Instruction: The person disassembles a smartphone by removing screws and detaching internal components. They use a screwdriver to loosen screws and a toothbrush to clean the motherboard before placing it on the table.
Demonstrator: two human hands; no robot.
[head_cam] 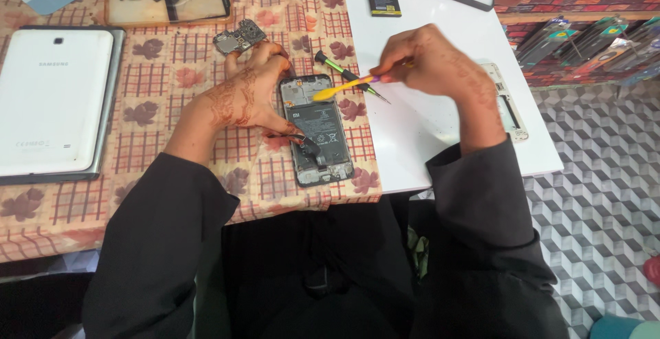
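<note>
An opened phone (320, 133) with its back cover off lies on the patterned cloth, showing a black battery and a loose flex cable near its lower end. My left hand (249, 93) rests on the phone's left edge and pins it down. My right hand (426, 60) holds a yellow and purple pry tool (342, 89), whose yellow tip touches the top of the phone. A green-handled screwdriver (347, 74) lies just right of the phone.
A small circuit board (240, 36) lies above my left hand. A white tablet (51, 102) is at the left, a clear case with a phone frame (168, 2) at the back, a small battery (383, 1) and a pale phone frame (509, 102) on the white table.
</note>
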